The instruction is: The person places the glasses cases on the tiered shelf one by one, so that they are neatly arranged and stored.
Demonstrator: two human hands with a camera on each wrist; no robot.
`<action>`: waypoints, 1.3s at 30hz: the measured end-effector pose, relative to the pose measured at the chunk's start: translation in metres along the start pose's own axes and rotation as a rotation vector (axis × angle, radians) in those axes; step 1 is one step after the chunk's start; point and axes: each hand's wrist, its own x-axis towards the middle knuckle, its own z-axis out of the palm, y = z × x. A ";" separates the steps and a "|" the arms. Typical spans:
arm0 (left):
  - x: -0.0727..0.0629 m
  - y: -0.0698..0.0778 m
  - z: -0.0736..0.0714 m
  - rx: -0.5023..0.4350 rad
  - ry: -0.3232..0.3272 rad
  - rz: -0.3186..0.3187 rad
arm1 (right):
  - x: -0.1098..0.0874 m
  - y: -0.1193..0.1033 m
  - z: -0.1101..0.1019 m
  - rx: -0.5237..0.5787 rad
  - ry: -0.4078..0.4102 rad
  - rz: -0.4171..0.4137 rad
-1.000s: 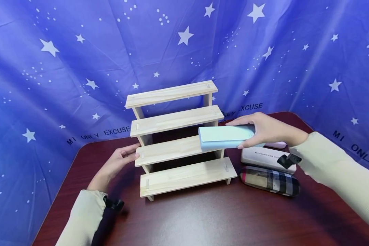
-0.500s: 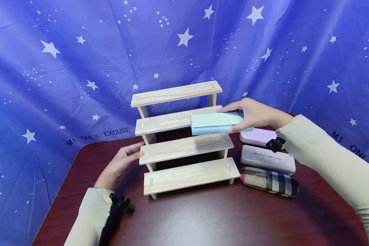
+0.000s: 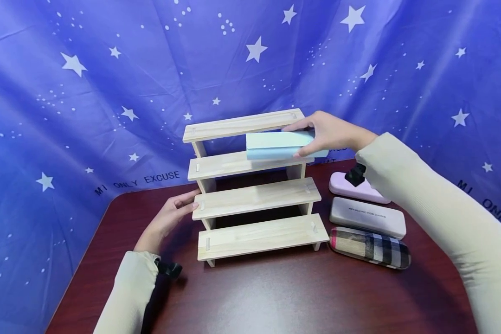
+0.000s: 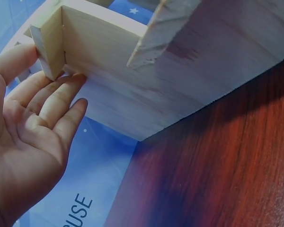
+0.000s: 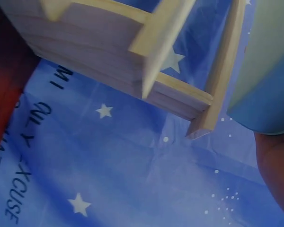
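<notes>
A stepped wooden display rack [image 3: 256, 198] with several narrow shelves stands on the table in the head view. At its left side my left hand [image 3: 167, 220] pinches the end of the second shelf from the bottom; in the left wrist view the thumb lies on one face of that board [image 4: 49, 52] and the fingers on the other. My right hand [image 3: 327, 133] grips a light blue glasses case [image 3: 269, 147] by its right end, thumb in front and fingers behind. The case overlaps the upper shelves in the head view, just below the top board. In the right wrist view, the case [image 5: 270, 94] shows at the right edge.
Right of the rack, three more cases lie in a row on the dark red table [image 3: 267, 297]: a pink one [image 3: 355, 188], a grey one with lettering [image 3: 367, 218] and a plaid one [image 3: 369, 248]. Behind hangs a blue star-patterned curtain [image 3: 150, 69].
My right hand has lifted the light blue glasses case up and left, from the second shelf's level to near the top. The rack has shifted slightly right in view, my left hand with it.
</notes>
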 end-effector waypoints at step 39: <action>0.002 0.010 -0.004 0.135 0.007 -0.117 | 0.120 -0.004 -0.004 0.057 -0.057 0.051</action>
